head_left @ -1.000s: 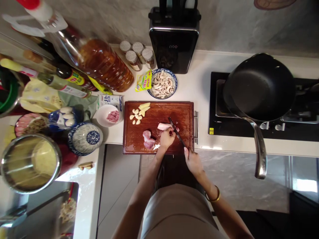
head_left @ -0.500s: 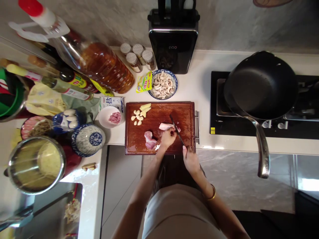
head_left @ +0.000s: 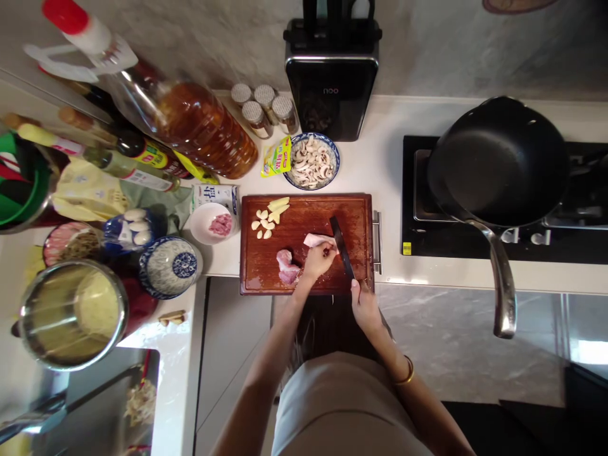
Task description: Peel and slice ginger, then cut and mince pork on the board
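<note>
My left hand (head_left: 320,261) is closed on a pale strip of meat (head_left: 313,240) lying on the wooden cutting board (head_left: 304,215). My right hand (head_left: 365,304) grips the handle of a dark-bladed knife (head_left: 342,248). The blade slants across the board, close to the right end of the strip; my fingers partly hide that end. To the left of my left hand lies a pink piece of meat (head_left: 287,266). Peeled garlic cloves (head_left: 263,223) and pale yellow ginger pieces (head_left: 278,206) sit at the board's upper left.
A bowl of sliced mushrooms (head_left: 311,161) stands behind the board, near a black knife block (head_left: 330,95). To the left are a small bowl of meat (head_left: 202,221), a patterned bowl (head_left: 166,272) and a large oil bottle (head_left: 204,126). A black wok (head_left: 498,164) rests on the stove at right.
The knife blade has shifted slightly right, away from the strip's end, and its flat now shows more. My left hand stays on the meat.
</note>
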